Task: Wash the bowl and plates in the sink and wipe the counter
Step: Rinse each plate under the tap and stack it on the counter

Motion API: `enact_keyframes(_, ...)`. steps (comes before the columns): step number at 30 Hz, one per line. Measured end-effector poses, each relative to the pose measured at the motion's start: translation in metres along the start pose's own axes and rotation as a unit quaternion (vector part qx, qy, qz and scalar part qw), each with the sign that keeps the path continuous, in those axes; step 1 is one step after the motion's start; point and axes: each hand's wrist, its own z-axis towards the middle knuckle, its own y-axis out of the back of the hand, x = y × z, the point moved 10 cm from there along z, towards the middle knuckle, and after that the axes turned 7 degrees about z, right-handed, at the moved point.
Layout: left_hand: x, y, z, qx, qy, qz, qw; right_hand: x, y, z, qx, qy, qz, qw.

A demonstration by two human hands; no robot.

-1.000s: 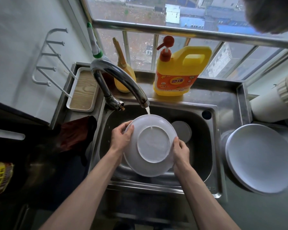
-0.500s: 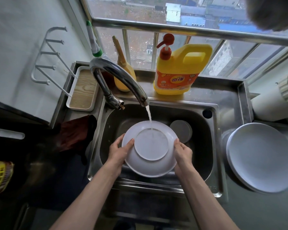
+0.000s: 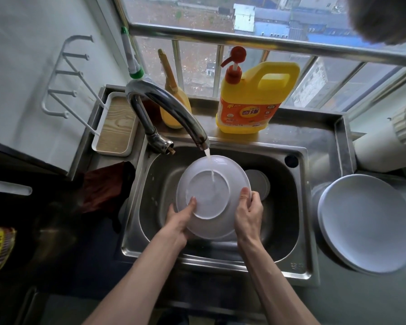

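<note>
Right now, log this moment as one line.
step: rinsing | left hand: grips white bowl rim | right hand: grips opposite rim | bowl: underside up, under running faucet, over sink | plates: right counter

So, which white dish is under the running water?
The upturned bowl held over the sink; the plates rest on the counter, and the small dish lies in the sink.

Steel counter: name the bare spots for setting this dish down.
Bare: the steel ledge between the yellow detergent jug and the counter's raised right rim. Crowded: stacked white plates fill the right side, a dark red cloth the left.
</note>
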Motion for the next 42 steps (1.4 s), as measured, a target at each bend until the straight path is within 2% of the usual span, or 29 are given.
enact_keyframes(3,0.007,-0.006,0.0,-0.012,0.038,-0.012,0.999,-0.004,-0.002,0.002,0.022,-0.001,0.015,1.0)
enact_keyframes(5,0.009,-0.005,0.001,-0.026,0.034,-0.032,0.999,-0.011,-0.002,0.003,0.041,-0.014,0.038,0.998)
enact_keyframes(7,0.0,0.0,0.006,-0.044,-0.018,-0.03,0.998,-0.016,-0.002,0.005,0.065,-0.031,0.081,0.994)
enact_keyframes(10,-0.025,0.009,0.006,-0.066,-0.112,0.033,0.991,-0.025,0.0,0.005,0.102,-0.082,0.131,0.983)
enact_keyframes(13,-0.053,0.008,0.0,-0.045,-0.187,0.115,0.975,-0.032,0.005,0.005,0.106,-0.128,0.128,0.978)
enact_keyframes(16,-0.079,-0.005,-0.01,-0.003,-0.26,0.229,0.938,-0.029,0.005,0.006,0.119,-0.137,0.064,0.981)
enact_keyframes(19,-0.097,-0.018,-0.014,0.024,-0.313,0.315,0.896,-0.018,0.005,0.012,0.134,-0.1,0.059,0.984)
enact_keyframes(21,-0.1,-0.024,-0.013,0.036,-0.321,0.356,0.877,-0.013,0.006,0.015,0.143,-0.078,0.062,0.985)
enact_keyframes(24,-0.106,-0.029,-0.013,0.046,-0.333,0.381,0.862,-0.015,0.007,0.015,0.133,-0.09,0.074,0.984)
enact_keyframes(30,-0.097,-0.039,-0.007,0.069,-0.315,0.464,0.825,-0.037,0.016,0.01,0.066,-0.18,0.049,0.98)
enact_keyframes(32,-0.092,-0.04,-0.008,0.055,-0.3,0.498,0.812,-0.044,0.015,0.005,0.06,-0.207,0.068,0.974)
enact_keyframes(34,-0.093,-0.037,-0.013,0.012,-0.316,0.546,0.776,-0.047,0.013,0.002,0.056,-0.202,0.074,0.975)
enact_keyframes(36,-0.092,-0.039,-0.022,-0.026,-0.351,0.595,0.723,-0.049,0.011,0.001,0.051,-0.174,0.048,0.982)
enact_keyframes(40,-0.066,-0.066,-0.03,0.022,-0.394,0.693,0.604,-0.051,-0.001,-0.006,0.051,-0.149,0.035,0.987)
enact_keyframes(42,-0.058,-0.079,-0.034,0.03,-0.415,0.71,0.569,-0.053,-0.004,-0.01,0.045,-0.148,0.045,0.987)
